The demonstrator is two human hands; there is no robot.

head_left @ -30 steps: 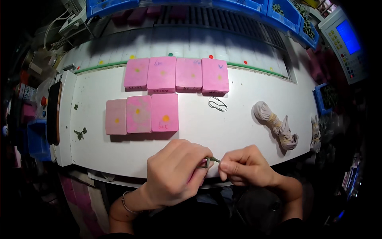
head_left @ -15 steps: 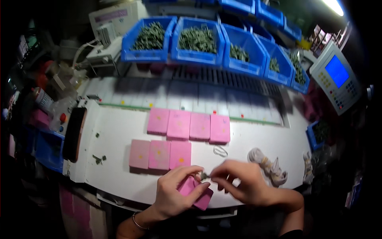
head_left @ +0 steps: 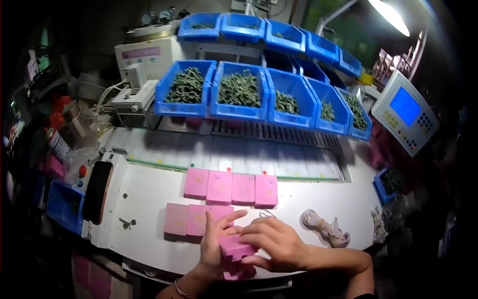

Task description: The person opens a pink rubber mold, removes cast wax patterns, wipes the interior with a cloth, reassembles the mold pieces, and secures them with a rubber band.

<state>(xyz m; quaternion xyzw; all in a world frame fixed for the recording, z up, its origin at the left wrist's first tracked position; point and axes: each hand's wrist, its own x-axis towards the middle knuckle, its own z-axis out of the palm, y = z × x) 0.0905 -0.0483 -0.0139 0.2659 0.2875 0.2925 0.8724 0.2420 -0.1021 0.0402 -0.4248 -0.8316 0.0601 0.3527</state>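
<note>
Near the table's front edge my right hand (head_left: 279, 244) holds a pink block (head_left: 235, 247) with stepped, notched edges, its fingers over the top and thumb below. My left hand (head_left: 214, 246) is against the block's left side, with its fingers stretched out and apart. Another pink piece (head_left: 240, 272) shows beneath the block; whether the two are joined I cannot tell. Just beyond my hands stand two rows of pink blocks (head_left: 219, 188) with faint yellow marks. My left hand partly covers the nearer row (head_left: 186, 219).
Blue bins (head_left: 239, 113) of grey-green small parts stand at the back. A control panel (head_left: 406, 112) with a blue screen is at right, near a bundle of whitish cloth strips (head_left: 323, 228). A phone (head_left: 98, 192) lies at left; small dark green pieces (head_left: 128, 223) lie near it.
My right hand has gone from a small dark green piece to the pink block. My left fingers have spread from their pinch. That small piece is out of sight, and the view has tilted up.
</note>
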